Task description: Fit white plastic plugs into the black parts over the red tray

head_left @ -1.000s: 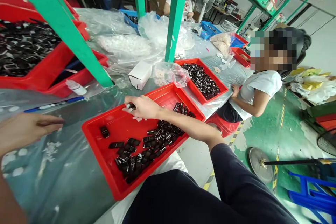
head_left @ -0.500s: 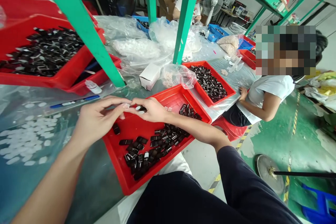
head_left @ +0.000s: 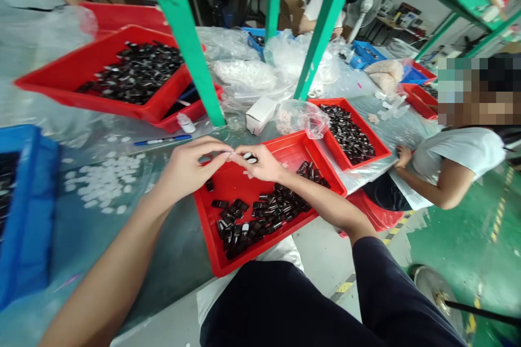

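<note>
My left hand is closed in a pinch, its fingertips meeting those of my right hand; what they pinch is too small to make out. Closed around a small black part with a white oval end, my right hand hovers over the rear of a red tray. Several similar black parts lie heaped along the tray's near and right sides. Left of the tray, many thin white oval pieces are scattered on the plastic-covered table.
A blue bin stands at the left. Red trays of black parts, a blue pen, a small bottle and a white box lie behind. Green posts rise from the table. A person sits at the right.
The view has swung left, so the scene sits further right and the blue bin has come into sight. Both hands stay together at the fingertips above the tray.
</note>
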Available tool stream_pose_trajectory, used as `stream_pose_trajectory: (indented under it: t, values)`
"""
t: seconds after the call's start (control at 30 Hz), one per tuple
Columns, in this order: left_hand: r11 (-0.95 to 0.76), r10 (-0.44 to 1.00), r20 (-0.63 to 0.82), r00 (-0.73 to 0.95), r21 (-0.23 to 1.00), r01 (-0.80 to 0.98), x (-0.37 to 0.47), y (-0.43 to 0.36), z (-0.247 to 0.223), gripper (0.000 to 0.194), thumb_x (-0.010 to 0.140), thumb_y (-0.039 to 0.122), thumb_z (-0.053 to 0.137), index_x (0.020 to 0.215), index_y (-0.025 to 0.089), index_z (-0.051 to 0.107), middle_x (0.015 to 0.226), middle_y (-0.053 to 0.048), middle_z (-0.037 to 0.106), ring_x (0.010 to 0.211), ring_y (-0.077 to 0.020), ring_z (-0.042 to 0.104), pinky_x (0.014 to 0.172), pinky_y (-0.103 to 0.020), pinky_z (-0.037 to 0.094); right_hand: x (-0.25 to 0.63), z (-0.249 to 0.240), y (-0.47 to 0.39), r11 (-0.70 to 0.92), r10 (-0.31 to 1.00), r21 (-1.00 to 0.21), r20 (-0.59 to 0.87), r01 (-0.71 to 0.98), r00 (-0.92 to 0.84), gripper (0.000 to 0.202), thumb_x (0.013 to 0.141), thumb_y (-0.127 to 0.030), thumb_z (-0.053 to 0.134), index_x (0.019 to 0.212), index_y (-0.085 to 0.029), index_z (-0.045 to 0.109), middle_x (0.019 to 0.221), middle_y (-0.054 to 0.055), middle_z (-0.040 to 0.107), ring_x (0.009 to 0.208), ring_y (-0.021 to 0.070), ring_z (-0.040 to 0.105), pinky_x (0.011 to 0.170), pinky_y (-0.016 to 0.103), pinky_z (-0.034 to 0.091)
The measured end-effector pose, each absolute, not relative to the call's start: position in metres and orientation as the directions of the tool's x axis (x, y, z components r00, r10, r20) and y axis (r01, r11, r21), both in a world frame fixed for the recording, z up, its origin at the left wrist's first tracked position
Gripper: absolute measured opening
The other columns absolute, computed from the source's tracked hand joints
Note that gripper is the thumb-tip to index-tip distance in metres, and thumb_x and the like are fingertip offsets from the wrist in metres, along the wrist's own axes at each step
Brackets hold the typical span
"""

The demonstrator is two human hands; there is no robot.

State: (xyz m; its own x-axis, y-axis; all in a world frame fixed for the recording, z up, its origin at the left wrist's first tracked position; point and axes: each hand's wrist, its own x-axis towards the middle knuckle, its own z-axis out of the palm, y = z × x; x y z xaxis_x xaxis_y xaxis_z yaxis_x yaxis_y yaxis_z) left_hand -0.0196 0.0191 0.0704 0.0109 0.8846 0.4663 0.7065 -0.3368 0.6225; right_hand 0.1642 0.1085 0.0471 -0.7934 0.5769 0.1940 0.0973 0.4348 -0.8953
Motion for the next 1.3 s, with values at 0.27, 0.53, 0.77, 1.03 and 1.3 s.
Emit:
stream_pose_trajectory:
  t: [0.27,0.53,0.77,1.03,1.3]
  values:
    - [-0.376,0.891,0.424,0.163,0.489,0.787,-0.027,0.021,0.062,0.029,0.103,0.030,0.049,0.105,0.019,0.076,0.107,-0.008,0.074,0.095,-0.0213,0.071,0.085,-0.033,0.055,0.161,0.039,0.116,0.423,0.566,-0.895,0.137,0.144,-0.813,0.060,0.092,-0.072,0.055,0.088,-0.013,0.069,0.071,0.001,0.061,0.061,0.0128,0.060,0.055,0.022,0.046]
    - [-0.315,0.921,0.364,0.137,0.495,0.810,-0.026,0.017,0.071,0.017,0.092,0.015,0.051,0.095,0.019,0.068,0.095,-0.005,0.071,0.081,-0.0159,0.064,0.075,-0.029,0.048,0.164,0.040,0.116,0.339,0.573,-0.916,0.021,0.214,-0.819,0.049,0.093,-0.065,0.057,0.091,-0.017,0.070,0.064,0.000,0.058,0.057,0.0153,0.066,0.049,0.022,0.050]
    - [-0.200,0.919,0.391,-0.052,0.577,0.792,-0.043,0.018,0.077,0.006,0.080,0.015,0.055,0.078,0.019,0.059,0.074,0.000,0.065,0.065,-0.0125,0.055,0.066,-0.028,0.042,0.163,0.040,0.122,0.707,0.461,-0.586,-0.042,0.396,-0.886,0.022,0.092,-0.022,0.052,0.079,-0.017,0.070,0.077,0.005,0.073,0.072,0.0158,0.069,0.070,0.025,0.046]
    - [-0.229,0.933,0.361,0.004,0.584,0.779,-0.038,0.022,0.070,0.014,0.091,0.021,0.053,0.088,0.017,0.067,0.082,-0.003,0.070,0.074,-0.0141,0.060,0.074,-0.029,0.045,0.159,0.035,0.123,0.822,0.508,-0.173,-0.209,0.543,-0.835,0.025,0.096,-0.027,0.053,0.096,-0.019,0.077,0.101,0.011,0.080,0.101,0.0248,0.074,0.081,0.028,0.046]
    - [-0.317,0.921,0.365,0.137,0.498,0.807,-0.039,0.018,0.070,0.031,0.107,0.022,0.033,0.108,0.016,0.064,0.113,-0.010,0.068,0.103,-0.0206,0.065,0.092,-0.033,0.047,0.158,0.019,0.132,0.849,0.518,0.020,-0.223,0.528,-0.826,0.033,0.098,-0.038,0.049,0.105,-0.022,0.077,0.096,0.014,0.079,0.092,0.0329,0.075,0.071,0.035,0.048]
